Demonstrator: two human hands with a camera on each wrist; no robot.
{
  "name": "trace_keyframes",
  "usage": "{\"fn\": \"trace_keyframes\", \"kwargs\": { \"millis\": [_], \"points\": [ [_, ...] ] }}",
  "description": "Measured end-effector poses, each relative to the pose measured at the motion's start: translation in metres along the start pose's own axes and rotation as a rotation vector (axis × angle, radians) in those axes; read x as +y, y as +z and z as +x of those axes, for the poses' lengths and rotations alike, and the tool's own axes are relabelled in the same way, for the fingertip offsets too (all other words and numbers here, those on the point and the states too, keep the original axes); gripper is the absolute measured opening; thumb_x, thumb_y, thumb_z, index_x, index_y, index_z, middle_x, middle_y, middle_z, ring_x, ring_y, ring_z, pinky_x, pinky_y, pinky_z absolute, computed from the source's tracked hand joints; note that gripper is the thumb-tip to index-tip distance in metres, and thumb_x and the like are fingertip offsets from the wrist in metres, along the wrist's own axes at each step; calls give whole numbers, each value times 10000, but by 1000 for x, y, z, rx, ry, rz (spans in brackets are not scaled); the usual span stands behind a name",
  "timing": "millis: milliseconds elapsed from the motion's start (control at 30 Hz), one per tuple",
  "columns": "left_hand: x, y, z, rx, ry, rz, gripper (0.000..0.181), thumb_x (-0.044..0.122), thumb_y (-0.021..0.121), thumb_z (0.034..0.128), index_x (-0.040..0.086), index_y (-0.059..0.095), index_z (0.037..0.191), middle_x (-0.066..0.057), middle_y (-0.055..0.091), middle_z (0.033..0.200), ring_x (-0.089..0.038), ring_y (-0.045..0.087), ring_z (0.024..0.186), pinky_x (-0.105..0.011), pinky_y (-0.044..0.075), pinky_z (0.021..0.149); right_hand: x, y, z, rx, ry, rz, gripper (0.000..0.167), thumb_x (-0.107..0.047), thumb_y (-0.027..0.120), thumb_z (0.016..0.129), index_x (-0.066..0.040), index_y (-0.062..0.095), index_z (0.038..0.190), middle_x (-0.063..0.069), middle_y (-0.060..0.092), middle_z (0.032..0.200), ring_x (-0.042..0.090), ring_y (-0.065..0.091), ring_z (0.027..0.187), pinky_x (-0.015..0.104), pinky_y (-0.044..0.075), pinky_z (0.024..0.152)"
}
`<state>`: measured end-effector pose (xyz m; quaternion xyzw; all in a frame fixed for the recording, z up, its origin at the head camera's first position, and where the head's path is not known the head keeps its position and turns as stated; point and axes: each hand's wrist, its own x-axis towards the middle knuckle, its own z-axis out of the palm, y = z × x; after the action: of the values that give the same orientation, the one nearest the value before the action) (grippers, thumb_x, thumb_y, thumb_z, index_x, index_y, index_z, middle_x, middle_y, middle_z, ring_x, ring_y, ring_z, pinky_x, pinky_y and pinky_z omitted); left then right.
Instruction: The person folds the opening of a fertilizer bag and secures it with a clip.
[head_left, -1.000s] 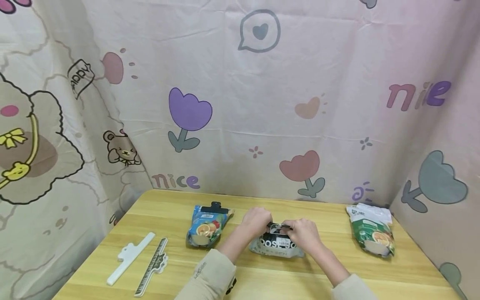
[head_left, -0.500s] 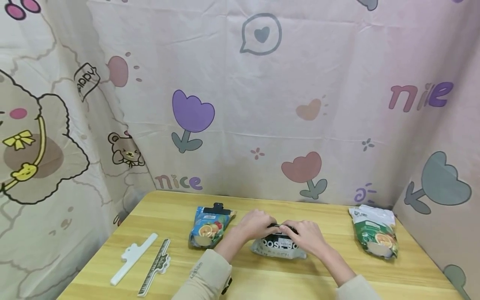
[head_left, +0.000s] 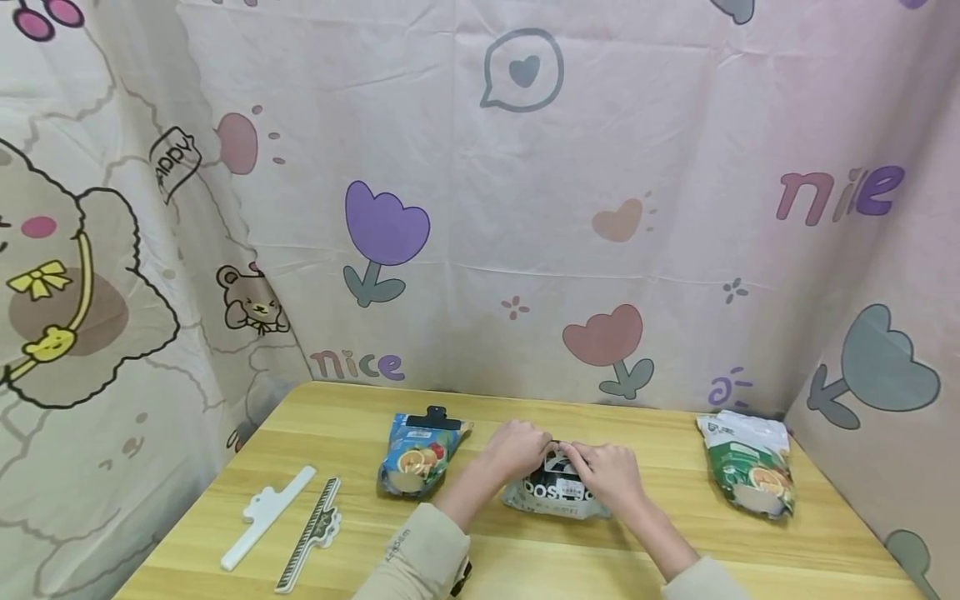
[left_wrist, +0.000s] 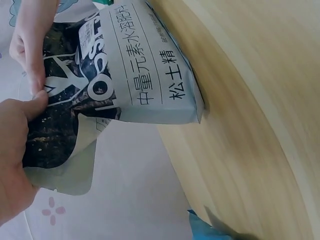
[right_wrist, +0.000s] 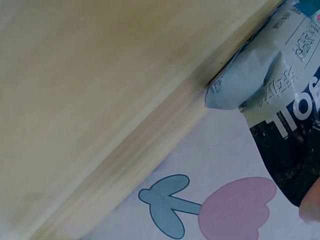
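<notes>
A grey and black printed bag stands on the wooden table, in front of me. My left hand grips its upper edge on the left, and my right hand pinches the same edge on the right, thumbs close together. In the left wrist view the left thumb and fingers hold the black upper part of the bag, whose top corner sticks out past them. Only a fingertip of the right hand shows in the right wrist view, at the bag's black side.
A blue bag with a black clip across its top stands to the left. Nearer lie a white clip and a dark-patterned clip. A green and white bag stands at the right. A printed curtain hangs behind the table.
Both hands have shifted slightly along the bag's top edge and drawn closer together. The black top stands a little higher between them. The other bags and clips stay in place.
</notes>
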<state>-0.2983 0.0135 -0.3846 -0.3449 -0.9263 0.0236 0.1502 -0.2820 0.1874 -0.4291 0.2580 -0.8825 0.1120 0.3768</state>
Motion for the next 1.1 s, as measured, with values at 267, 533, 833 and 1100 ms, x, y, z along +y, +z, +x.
{"fn": "trace_keyframes", "kwargs": {
  "millis": [267,533,833,1100],
  "points": [
    [-4,2,-3,-35,2,-147,282,333,469,962,168,674,859,87,514,615,-58,456,563,-227,423,570,2,-7,-1,-48,64,107,97,-244,639,852,-195,721,843,-59,671,709,116,582,532,231,377,429],
    [-4,4,-6,-7,-22,-144,311,336,436,974,154,682,921,63,595,691,-81,556,644,-242,471,640,7,-10,-7,9,63,152,85,-129,672,812,-179,694,876,-12,652,652,118,522,475,238,366,427],
    [-8,1,-8,1,-102,-302,316,317,454,969,129,688,871,45,613,703,-110,581,683,-249,471,653,8,-16,0,-108,135,207,57,-132,625,868,-141,682,868,30,667,725,211,613,595,360,485,545],
    [-20,2,-13,-33,-114,-474,298,273,444,977,101,687,980,8,673,922,-164,614,932,-357,403,933,22,-22,-4,-160,152,227,80,-65,640,847,-133,682,838,36,682,772,227,651,689,392,515,652]
  ]
}}
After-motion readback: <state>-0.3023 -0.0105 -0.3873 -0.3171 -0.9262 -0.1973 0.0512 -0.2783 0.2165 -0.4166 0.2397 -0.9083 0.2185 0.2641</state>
